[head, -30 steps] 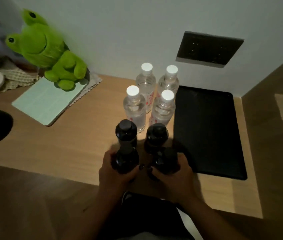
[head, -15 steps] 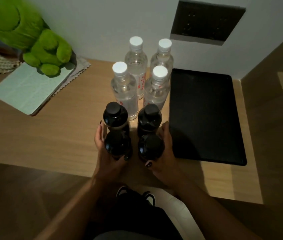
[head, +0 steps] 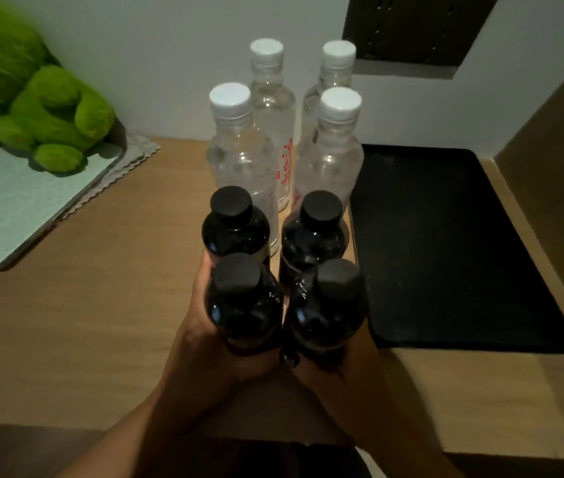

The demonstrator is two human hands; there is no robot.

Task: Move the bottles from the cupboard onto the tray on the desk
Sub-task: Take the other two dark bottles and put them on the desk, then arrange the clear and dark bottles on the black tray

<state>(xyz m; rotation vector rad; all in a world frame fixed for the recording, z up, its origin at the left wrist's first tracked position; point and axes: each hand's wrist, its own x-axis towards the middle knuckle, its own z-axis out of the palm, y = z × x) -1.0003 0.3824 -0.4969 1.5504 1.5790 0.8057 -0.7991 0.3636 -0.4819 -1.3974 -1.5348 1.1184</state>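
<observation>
Left hand (head: 211, 343): your grip wraps the near-left dark bottle (head: 242, 305) low on its body, which leaves the cap free and the bottle upright.
Right hand (head: 342, 360): your grip is curled round the near-right dark bottle (head: 329, 308) the same way, low down, with a dark-nailed fingertip showing between the two bottles.
Held pair: you carry them side by side, almost touching, so both can go down together; I cannot tell whether their bases are on the desk (head: 94, 305) yet.
Far dark pair: two more dark bottles (head: 235, 229) stand just beyond the held ones, in line with them, so the row seems to be growing toward you.
Clear bottles (head: 239, 157): four with white caps stand in a tight block at the back near the wall, which leaves the front free.
Tray (head: 446, 243): the black tray lies on the desk just right of the bottles and looks bare; every bottle stands beside it, not on it.
Judgement: the bottles look staged next to the tray, so the move onto it seems still to be made.
Risk: the upright bottles stand packed close; a nudge from a held one may tip a neighbour.
Left side: a green plush (head: 42, 108) sits on a pale pad (head: 15, 205), well apart from your work.
</observation>
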